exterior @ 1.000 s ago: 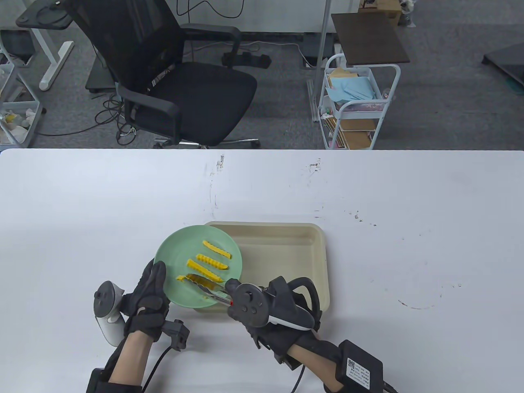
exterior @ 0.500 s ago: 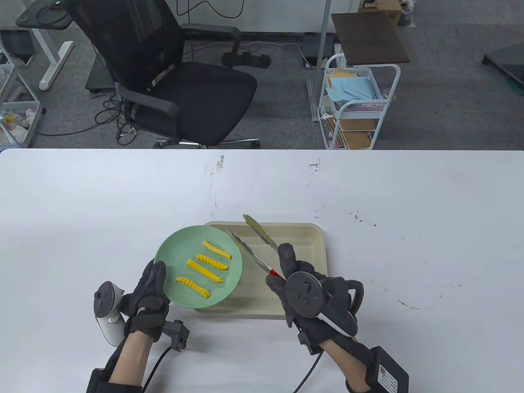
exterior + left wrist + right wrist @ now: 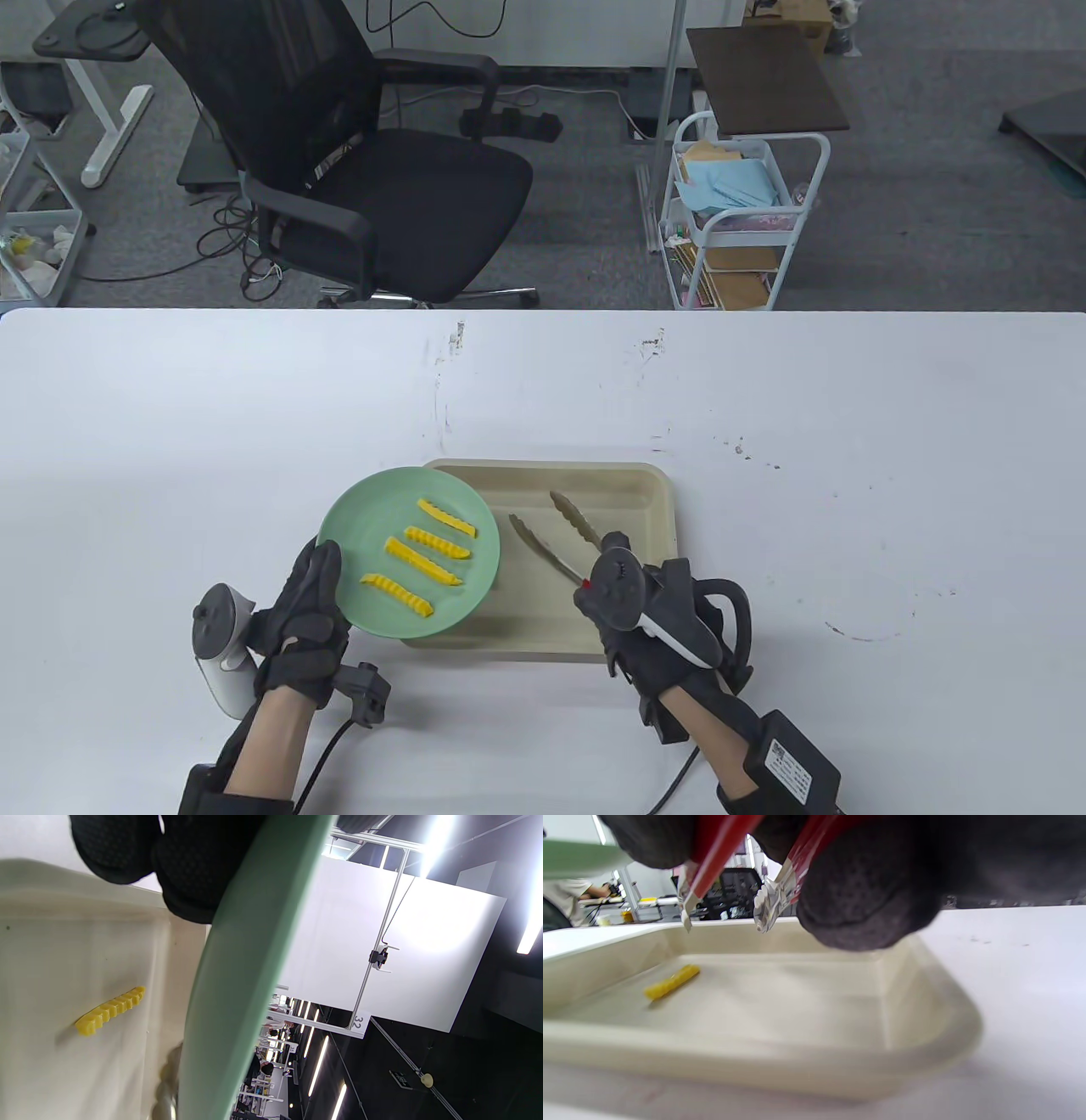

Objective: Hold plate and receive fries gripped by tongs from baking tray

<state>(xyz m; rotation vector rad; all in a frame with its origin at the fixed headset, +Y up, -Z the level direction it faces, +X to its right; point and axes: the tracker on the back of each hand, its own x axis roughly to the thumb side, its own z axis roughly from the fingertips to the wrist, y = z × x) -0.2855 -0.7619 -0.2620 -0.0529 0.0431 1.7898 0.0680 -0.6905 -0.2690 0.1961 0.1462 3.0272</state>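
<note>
My left hand (image 3: 316, 586) grips the near-left rim of a green plate (image 3: 373, 518) and holds it over the left end of the beige baking tray (image 3: 666, 509). Several yellow crinkle fries (image 3: 427, 562) lie on the plate. My right hand (image 3: 612, 581) grips red-handled metal tongs (image 3: 556, 535), which are open and empty over the tray's middle. One fry (image 3: 671, 982) lies on the tray floor; it also shows in the left wrist view (image 3: 110, 1010) beneath the plate's edge (image 3: 237, 976). The plate hides it in the table view.
The white table (image 3: 848, 424) reaches to all sides of the tray. A black office chair (image 3: 365, 170) and a white trolley (image 3: 738, 212) stand beyond the far edge. Cables trail from both wrists at the near edge.
The tongs laid a fry on the plate, lifted off to the right and opened, and have now come down lower over the tray. The plate and left hand have held still.
</note>
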